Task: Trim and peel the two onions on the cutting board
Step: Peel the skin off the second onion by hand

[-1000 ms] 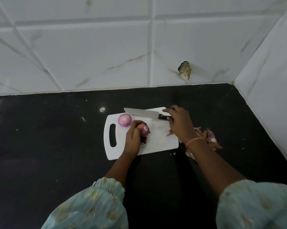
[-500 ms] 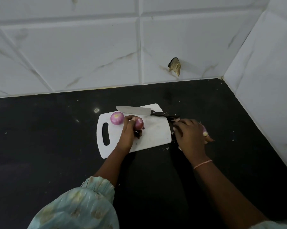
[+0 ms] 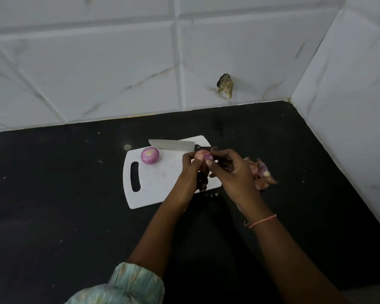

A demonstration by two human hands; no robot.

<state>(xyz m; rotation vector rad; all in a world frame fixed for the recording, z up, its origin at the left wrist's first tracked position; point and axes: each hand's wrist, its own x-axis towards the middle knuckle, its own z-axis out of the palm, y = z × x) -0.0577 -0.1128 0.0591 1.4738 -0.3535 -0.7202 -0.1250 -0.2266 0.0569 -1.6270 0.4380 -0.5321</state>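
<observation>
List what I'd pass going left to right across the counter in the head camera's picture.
Cutting board's handle slot → peeled onion lying on the board → second onion held up by both hands → pile of onion skins on the dark counter. The knife spans several of these, so it is left out.

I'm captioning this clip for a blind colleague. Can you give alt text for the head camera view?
Both hands, left hand and right hand, hold a small onion above a white cutting board on a black counter. A peeled onion and a knife lie on the board; onion skins sit to its right.
</observation>
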